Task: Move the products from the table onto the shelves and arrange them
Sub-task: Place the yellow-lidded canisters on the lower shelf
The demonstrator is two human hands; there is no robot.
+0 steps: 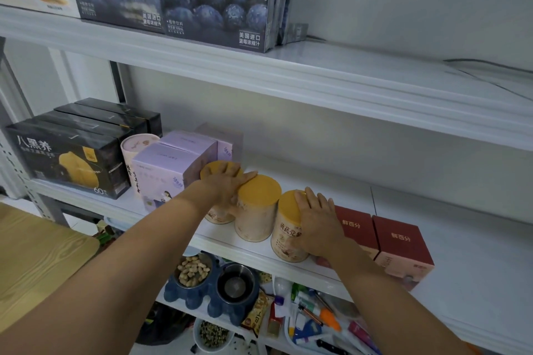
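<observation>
on the white middle shelf (450, 210), from the left, stand a row of black cartons with a yellow picture (69, 158), a pale pink round tub (135, 147) and 3 lavender cardboard boxes (167, 167) one behind another. the front lavender box sits just beside the left hand (227, 186). on the other side, 2 red-topped pink boxes (402, 242) stand side by side at the shelf's front edge, and the nearer one is partly hidden behind the right hand (317, 220). the white upper shelf (346, 75) carries dark blueberry-printed cartons (213, 0). below, a blue double bowl stand (199, 295) holds peanuts, near a white tray of tubes and pens (314, 320). a light wooden table (37, 253) shows at the left.

the shelf is bare behind the canisters and the red-topped boxes, and to the right of them. the right-hand canister stands close to the front edge.

3 beige round canisters with yellow lids stand in a slanting row, their sides touching or nearly so. the left hand lies flat on the left canister (212, 170), fingers straight across its lid and reaching the lid edge of the middle canister (258, 207). the right hand rests against the right side of the right canister (287, 228), fingers straight up over its lid rim. the hands are apart, 1 at each end of the row.
</observation>
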